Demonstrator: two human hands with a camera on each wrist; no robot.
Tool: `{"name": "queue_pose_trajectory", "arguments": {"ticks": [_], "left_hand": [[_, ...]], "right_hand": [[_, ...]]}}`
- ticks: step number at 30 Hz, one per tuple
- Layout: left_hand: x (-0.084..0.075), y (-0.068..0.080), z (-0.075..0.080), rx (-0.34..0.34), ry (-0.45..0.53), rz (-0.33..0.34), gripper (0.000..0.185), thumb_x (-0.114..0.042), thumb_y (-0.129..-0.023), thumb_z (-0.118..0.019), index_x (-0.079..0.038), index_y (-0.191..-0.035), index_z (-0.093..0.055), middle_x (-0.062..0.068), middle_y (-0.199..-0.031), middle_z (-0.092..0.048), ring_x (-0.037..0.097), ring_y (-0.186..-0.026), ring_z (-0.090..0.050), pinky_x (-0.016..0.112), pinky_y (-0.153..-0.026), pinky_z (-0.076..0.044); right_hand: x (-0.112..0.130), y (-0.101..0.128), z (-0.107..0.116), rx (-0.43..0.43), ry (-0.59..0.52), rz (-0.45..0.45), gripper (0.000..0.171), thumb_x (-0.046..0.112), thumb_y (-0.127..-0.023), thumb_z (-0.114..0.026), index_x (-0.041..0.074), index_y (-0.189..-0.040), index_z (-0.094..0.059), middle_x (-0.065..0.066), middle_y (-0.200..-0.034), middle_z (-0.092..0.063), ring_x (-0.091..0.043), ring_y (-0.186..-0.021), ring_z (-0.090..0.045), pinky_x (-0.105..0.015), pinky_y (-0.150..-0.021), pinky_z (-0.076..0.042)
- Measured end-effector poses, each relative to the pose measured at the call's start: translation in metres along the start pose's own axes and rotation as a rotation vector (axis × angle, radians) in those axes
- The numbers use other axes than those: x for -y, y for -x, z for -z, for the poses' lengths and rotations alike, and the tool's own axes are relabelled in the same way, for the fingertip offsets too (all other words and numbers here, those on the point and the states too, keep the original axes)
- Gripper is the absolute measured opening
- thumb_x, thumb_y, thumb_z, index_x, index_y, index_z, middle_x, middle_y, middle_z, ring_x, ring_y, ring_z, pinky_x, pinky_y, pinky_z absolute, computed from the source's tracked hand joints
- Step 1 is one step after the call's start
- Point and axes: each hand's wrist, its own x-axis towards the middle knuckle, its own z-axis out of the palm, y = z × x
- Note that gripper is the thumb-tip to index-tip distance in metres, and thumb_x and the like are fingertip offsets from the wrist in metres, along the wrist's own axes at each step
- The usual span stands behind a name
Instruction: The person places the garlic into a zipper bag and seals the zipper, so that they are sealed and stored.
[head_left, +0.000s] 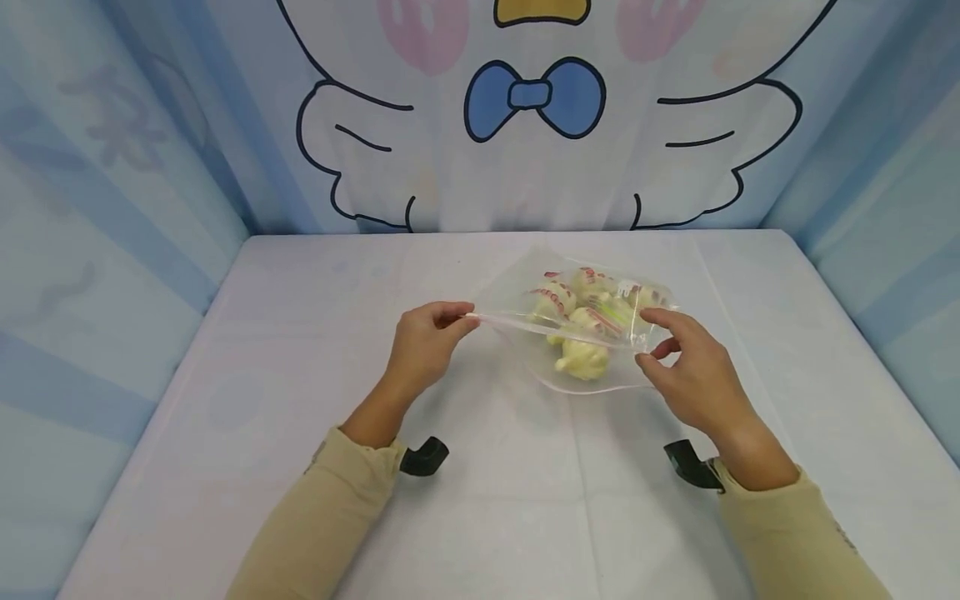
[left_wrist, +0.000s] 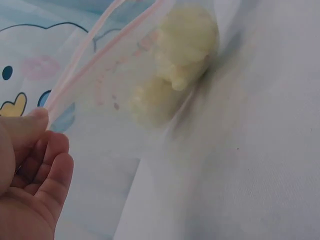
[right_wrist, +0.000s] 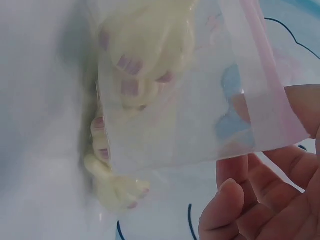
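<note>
A clear zip bag (head_left: 513, 292) with a pinkish seal strip lies toward the back of the table, its mouth facing the person and parted into two lips. Inside are several pale yellow, crumpled, wrapped lumps (head_left: 585, 360) with red printing. My left hand (head_left: 423, 346) pinches the left corner of the mouth between thumb and fingers, stretching the seal strip (left_wrist: 95, 55) taut. At the right end of the mouth, my right hand (head_left: 693, 375) holds the film edge between thumb and fingers. One fingertip (right_wrist: 242, 106) shows through the film in the right wrist view.
The white-covered table (head_left: 480, 517) stretches around the bag. A cartoon-printed curtain (head_left: 532, 183) hangs behind its far edge, with blue curtains at both sides. Black wrist mounts (head_left: 424, 457) stick out from the beige sleeves (head_left: 322, 517).
</note>
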Motion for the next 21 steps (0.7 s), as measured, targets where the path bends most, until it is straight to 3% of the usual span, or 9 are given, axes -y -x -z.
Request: {"name": "queue_pose_trajectory", "arguments": {"ticks": [6,10,16,21], "left_hand": [[0.006,0.003,0.005,0.123,-0.004,0.013,0.029,-0.023,-0.098,-0.067,-0.007,-0.121,-0.071,-0.001,-0.104,-0.072,0.018,-0.099,-0.065,0.037,-0.09,-0.053],[0.007,0.005,0.006,0.151,0.027,0.0,0.025,-0.018,-0.098,-0.067,-0.005,-0.119,-0.072,0.0,-0.103,-0.074,0.018,-0.1,-0.066,0.038,-0.092,-0.053],[0.007,0.005,0.002,0.135,0.081,-0.031,0.018,-0.012,-0.094,-0.071,-0.002,-0.108,-0.076,0.005,-0.095,-0.075,0.019,-0.091,-0.07,0.035,-0.086,-0.055],[0.006,0.006,-0.001,0.118,0.121,-0.063,0.012,-0.008,-0.093,-0.072,0.0,-0.1,-0.077,0.007,-0.091,-0.075,0.019,-0.087,-0.071,0.038,-0.084,-0.056]], "right_hand": [[-0.004,0.0,0.004,0.054,0.015,-0.069,0.057,0.016,-0.094,-0.069,0.003,-0.145,-0.048,-0.022,-0.116,-0.056,-0.032,-0.087,-0.055,-0.034,-0.06,-0.049],[-0.001,0.002,0.005,0.104,-0.007,-0.048,0.065,0.022,-0.091,-0.075,0.003,-0.146,-0.047,-0.021,-0.121,-0.057,-0.033,-0.095,-0.057,-0.037,-0.065,-0.05],[0.018,0.007,0.007,0.115,-0.049,0.107,0.072,0.027,-0.085,-0.082,0.002,-0.144,-0.049,-0.018,-0.14,-0.05,-0.033,-0.107,-0.055,-0.049,-0.081,-0.049],[0.045,0.008,0.006,0.024,-0.081,0.288,0.061,0.018,-0.083,-0.083,0.0,-0.135,-0.057,-0.015,-0.139,-0.054,-0.031,-0.108,-0.057,-0.052,-0.089,-0.047]]}}
